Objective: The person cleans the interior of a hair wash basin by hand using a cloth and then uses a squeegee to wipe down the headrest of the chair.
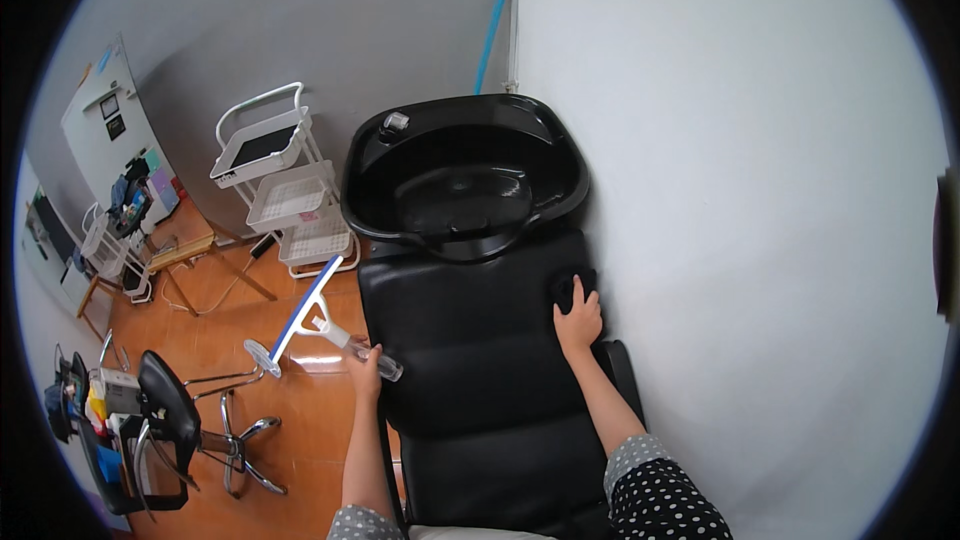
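Observation:
My left hand (pixel 364 369) grips the clear bottle handle of a spray squeegee (pixel 324 326), whose white frame and blue-edged blade point up and left over the floor. On the right, my right hand (pixel 580 321) presses a black cloth (pixel 571 289) against the upper right edge of a black padded shampoo chair (pixel 465 337). Above the backrest sits a glossy black wash basin (pixel 465 172) with a chrome tap knob (pixel 395 122) at its upper left. The cloth is partly hidden under my fingers.
A white three-tier trolley (pixel 289 195) stands left of the basin. A black salon chair (pixel 169 405) on a chrome base holds several items. A wall mirror (pixel 112 135) leans above a wooden table (pixel 184 244). The white wall (pixel 735 225) runs close along the right side. A blue pole (pixel 492 37) stands behind the basin.

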{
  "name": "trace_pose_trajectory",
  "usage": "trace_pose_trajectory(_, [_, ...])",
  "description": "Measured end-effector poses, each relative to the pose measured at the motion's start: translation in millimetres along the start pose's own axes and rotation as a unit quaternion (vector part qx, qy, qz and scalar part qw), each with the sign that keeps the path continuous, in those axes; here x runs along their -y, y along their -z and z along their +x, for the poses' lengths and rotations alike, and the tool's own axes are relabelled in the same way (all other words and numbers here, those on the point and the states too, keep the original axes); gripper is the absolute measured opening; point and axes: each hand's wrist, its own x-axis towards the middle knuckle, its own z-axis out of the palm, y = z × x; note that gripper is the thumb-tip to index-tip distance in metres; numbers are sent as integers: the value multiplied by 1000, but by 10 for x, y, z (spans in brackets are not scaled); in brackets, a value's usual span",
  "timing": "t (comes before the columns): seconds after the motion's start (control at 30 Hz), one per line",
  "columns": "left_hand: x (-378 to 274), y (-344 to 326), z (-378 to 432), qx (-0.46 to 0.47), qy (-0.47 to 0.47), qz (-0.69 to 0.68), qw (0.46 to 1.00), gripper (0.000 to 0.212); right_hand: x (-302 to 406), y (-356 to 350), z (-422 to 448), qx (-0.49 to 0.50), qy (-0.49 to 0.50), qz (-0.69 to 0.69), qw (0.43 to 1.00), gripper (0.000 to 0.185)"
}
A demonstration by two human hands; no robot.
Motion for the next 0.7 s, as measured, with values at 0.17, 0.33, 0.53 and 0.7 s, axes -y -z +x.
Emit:
trace_pose_trajectory(0.17, [-123,-78,-27,-8,6,15,1000,44,556,-45,-120,11,93,21,995,81])
trace_pose_trajectory(0.33, [8,-52,6,13,9,4,1000,43,1404,-237,-323,-2,218,58,974,88])
trace_pose_trajectory(0.53, [-199,-73,-60,-14,10,-19,1000,42,2399,-303,-623,8,372,108,922,86])
trace_pose_trajectory(0.7, [-286,-103,-93,-31,8,-51,998,42,2740,-324,-667,23,398,92,912,84])
